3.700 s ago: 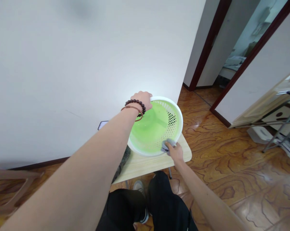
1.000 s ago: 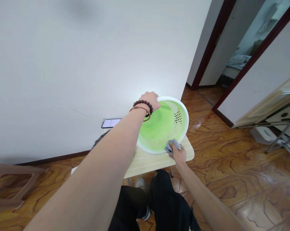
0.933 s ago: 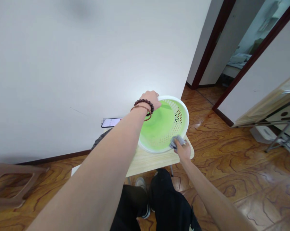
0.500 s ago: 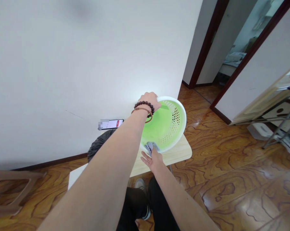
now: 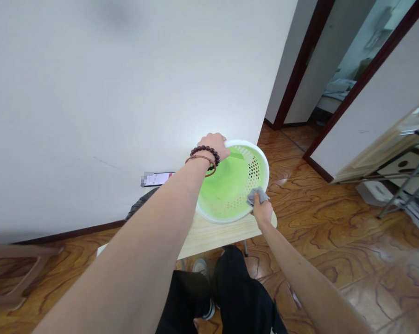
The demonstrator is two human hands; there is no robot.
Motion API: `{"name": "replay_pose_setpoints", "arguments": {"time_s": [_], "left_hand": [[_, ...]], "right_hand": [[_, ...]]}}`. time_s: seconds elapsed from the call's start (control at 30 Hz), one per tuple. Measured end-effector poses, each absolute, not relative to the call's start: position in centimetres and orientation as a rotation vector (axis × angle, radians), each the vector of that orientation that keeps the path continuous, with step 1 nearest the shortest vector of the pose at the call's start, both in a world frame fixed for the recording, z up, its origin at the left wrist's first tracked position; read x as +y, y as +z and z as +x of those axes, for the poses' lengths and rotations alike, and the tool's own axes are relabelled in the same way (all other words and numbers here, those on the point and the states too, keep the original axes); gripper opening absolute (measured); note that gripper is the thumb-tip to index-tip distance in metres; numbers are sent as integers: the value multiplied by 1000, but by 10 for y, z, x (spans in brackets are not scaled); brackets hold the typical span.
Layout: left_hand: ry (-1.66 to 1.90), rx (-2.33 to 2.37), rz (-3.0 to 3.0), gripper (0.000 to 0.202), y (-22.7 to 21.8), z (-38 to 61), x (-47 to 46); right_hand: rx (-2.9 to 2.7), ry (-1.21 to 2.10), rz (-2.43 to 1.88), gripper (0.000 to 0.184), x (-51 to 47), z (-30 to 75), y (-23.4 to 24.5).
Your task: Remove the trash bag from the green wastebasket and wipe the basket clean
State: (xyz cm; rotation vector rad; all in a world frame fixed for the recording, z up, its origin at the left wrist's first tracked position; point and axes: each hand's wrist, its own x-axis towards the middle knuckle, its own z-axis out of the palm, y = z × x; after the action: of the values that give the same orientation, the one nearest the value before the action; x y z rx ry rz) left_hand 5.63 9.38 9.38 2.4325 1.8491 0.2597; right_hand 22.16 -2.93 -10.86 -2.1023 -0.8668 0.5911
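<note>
A round basin with a green inside, a white rim and rows of drain holes, a colander [image 5: 223, 185], stands on a small pale wood table [image 5: 209, 236] against the wall. My left hand [image 5: 214, 144], with a beaded bracelet at the wrist, grips the colander's far left rim; its fingertips are hidden behind the edge. At the near right rim my right hand [image 5: 263, 211] is closed around a grey cloth [image 5: 257, 196], thumb on top. The cloth lies over the rim and touches it.
A phone [image 5: 157, 179] with a lit screen lies at the table's far left, beside a black bag [image 5: 142, 202] partly behind my left forearm. A brown plastic stool [image 5: 25, 273] is on the floor at left. A metal-framed rack [image 5: 411, 176] stands at right, near a doorway.
My right hand has moved with the cloth from the near left part of the colander's rim to its near right side. My left hand stays on the far left rim, shifted very slightly left.
</note>
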Motion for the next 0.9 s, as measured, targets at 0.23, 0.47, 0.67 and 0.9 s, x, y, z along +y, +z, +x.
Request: {"name": "replay_pose_setpoints", "arguments": {"time_s": [0.23, 0.47, 0.67, 0.9], "left_hand": [[270, 1887, 2435, 41, 95, 50, 93], [263, 1884, 2411, 43, 96, 54, 91], [262, 1886, 2410, 43, 101, 54, 86], [279, 1856, 2448, 39, 98, 53, 91]], "right_hand": [[-662, 1047, -1717, 55, -34, 214, -118], [-428, 1259, -1647, 42, -57, 167, -121], [-270, 1444, -1508, 31, -74, 113, -126], [-996, 506, -2006, 45, -39, 235, -93]]}}
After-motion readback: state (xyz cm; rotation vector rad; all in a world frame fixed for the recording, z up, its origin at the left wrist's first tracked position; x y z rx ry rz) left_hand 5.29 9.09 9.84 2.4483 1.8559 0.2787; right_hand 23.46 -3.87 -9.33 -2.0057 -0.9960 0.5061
